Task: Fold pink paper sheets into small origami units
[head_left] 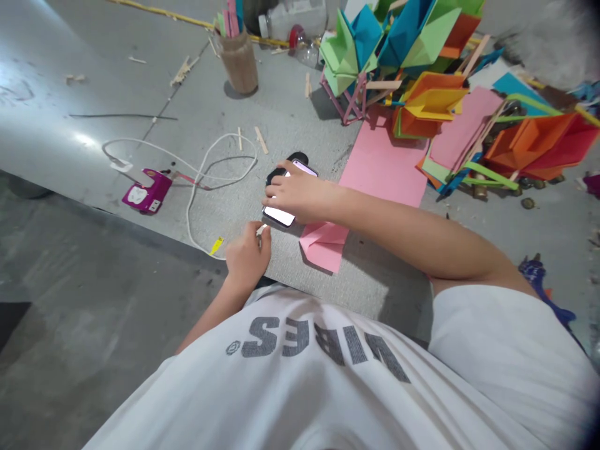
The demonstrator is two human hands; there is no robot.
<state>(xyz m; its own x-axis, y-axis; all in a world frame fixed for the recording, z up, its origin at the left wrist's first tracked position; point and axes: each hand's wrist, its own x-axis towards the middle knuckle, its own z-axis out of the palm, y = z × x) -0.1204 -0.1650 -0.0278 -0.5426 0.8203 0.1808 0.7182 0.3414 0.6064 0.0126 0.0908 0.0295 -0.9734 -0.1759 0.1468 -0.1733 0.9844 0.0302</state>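
Note:
My right hand lies across a smartphone with a lit screen, fingers curled over its left edge and gripping it on the table. The palm hides the middle of the screen. A dark object shows just behind the phone. Near the phone's lower end, my left hand pinches the white plug of a charging cable. I cannot tell whether the plug touches the phone. The cable loops left toward a white adapter in a magenta power socket. A folded pink paper lies beside my right wrist.
Folded colourful paper shapes crowd the back right beside a flat pink sheet. A brown cup holds sticks. Clear bottles lie behind it. Wooden stick bits are scattered about. The table's front edge runs below my left hand.

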